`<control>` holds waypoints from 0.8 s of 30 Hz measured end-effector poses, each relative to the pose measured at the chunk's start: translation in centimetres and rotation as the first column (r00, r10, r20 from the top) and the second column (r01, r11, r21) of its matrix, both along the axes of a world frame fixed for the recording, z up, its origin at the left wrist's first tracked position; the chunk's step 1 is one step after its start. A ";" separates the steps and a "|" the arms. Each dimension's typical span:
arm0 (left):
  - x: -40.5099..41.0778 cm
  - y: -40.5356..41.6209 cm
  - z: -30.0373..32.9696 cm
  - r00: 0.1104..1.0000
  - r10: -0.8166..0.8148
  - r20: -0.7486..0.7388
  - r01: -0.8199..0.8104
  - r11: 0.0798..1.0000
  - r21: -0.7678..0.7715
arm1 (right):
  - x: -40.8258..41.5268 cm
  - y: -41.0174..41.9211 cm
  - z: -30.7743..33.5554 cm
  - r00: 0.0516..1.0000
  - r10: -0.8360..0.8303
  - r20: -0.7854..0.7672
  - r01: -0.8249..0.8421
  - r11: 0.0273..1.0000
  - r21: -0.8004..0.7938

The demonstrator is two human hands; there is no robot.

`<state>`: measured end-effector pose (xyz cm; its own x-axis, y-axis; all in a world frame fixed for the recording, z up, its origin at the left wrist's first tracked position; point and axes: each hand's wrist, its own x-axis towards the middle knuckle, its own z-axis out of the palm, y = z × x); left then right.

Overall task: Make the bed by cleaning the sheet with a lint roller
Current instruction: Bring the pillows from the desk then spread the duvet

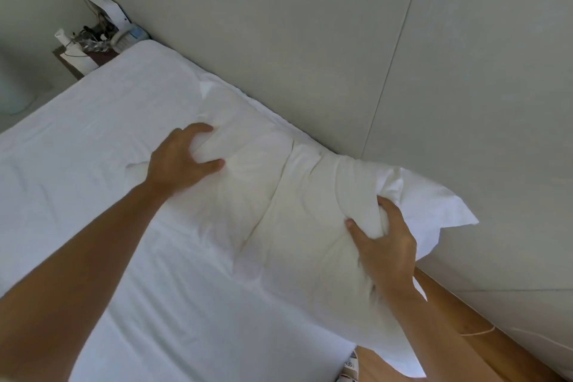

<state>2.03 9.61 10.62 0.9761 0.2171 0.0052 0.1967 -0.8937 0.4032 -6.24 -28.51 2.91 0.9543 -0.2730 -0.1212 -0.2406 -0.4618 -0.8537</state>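
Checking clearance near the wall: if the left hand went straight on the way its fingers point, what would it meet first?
The left hand already grips the pillow; beyond it, probably the wall panel, though depth is unclear.

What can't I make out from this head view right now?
- Lint roller: nowhere in the head view.
- Sheet under the pillow: hidden by it and both arms.
- Left hand and right hand fingertips: buried in pillow fabric.
- Nightstand clutter: too small to tell.
- Bed foot: cut off by the frame edge.
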 end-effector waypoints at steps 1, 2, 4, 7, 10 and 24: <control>1.9 0.5 0.4 1.000 -0.009 0.001 0.009 1.000 0.008 | 1.4 0.7 -0.1 1.000 -0.014 0.006 0.014 1.000 0.016; 4.1 1.3 0.7 1.000 -0.017 0.003 0.017 1.000 0.013 | 2.8 1.3 -0.2 1.000 -0.027 0.013 0.026 0.999 0.037; 8.8 3.2 0.6 1.000 -0.007 -0.009 0.007 1.000 0.021 | 6.1 2.9 -0.9 0.997 -0.064 0.036 0.062 0.996 0.060; 15.4 6.0 -1.3 0.967 0.167 -0.193 -0.129 0.973 0.193 | 11.6 4.5 -3.6 0.994 -0.088 -0.059 0.090 0.996 0.028; 17.2 6.2 -6.4 0.803 0.333 -0.494 -0.091 0.888 0.451 | 14.8 5.3 -8.0 0.885 0.086 -0.458 -0.109 0.994 -0.025; 7.5 -2.3 -23.2 0.574 0.348 -0.741 -0.817 0.181 -0.548 | 13.4 3.5 -15.6 0.846 -0.068 -0.529 0.226 0.944 0.240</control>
